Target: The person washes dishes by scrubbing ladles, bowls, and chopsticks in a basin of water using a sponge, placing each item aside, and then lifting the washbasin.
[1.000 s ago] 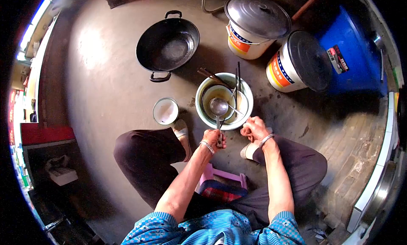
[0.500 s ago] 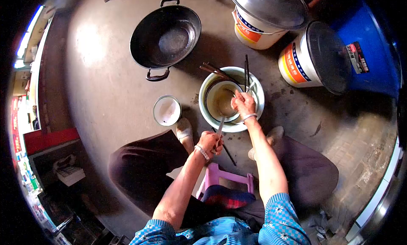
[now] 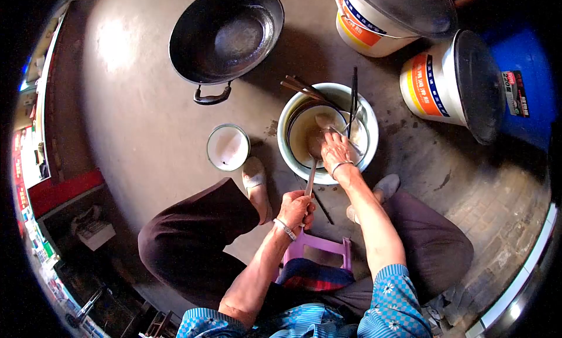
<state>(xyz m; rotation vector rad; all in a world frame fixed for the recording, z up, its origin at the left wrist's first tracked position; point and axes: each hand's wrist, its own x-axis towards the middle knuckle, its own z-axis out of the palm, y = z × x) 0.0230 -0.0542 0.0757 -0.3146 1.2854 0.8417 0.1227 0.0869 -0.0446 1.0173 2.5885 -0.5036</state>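
My left hand [image 3: 294, 210] is closed around the handle of a long-handled metal utensil [image 3: 311, 180]. The far end of this utensil dips into a pale bowl [image 3: 297, 124] of cloudy brownish water and cannot be made out clearly. Over that bowl, my right hand [image 3: 337, 152] reaches down with its fingers stretched toward the water, close to the utensil's end. A spoon-like metal shape [image 3: 323, 121] shows just beyond the fingertips. The bowl sits inside a larger light-green basin [image 3: 285, 156]. Brown chopsticks [image 3: 301, 88] and black chopsticks [image 3: 353, 98] lean on its far rim.
A white bowl [image 3: 228, 148] stands on the floor left of the basin. Farther off is a black wok [image 3: 234, 39]. Two lidded buckets [image 3: 430, 86] stand at the right beside a blue tub [image 3: 535, 98]. A pink stool [image 3: 319, 242] is between my legs; a dark stick [image 3: 323, 209] lies nearby.
My right hand has gone from a curled grip over the bowl to fingers stretched down into it, nearer me. My left hand still holds the utensil. The camera view has shifted.
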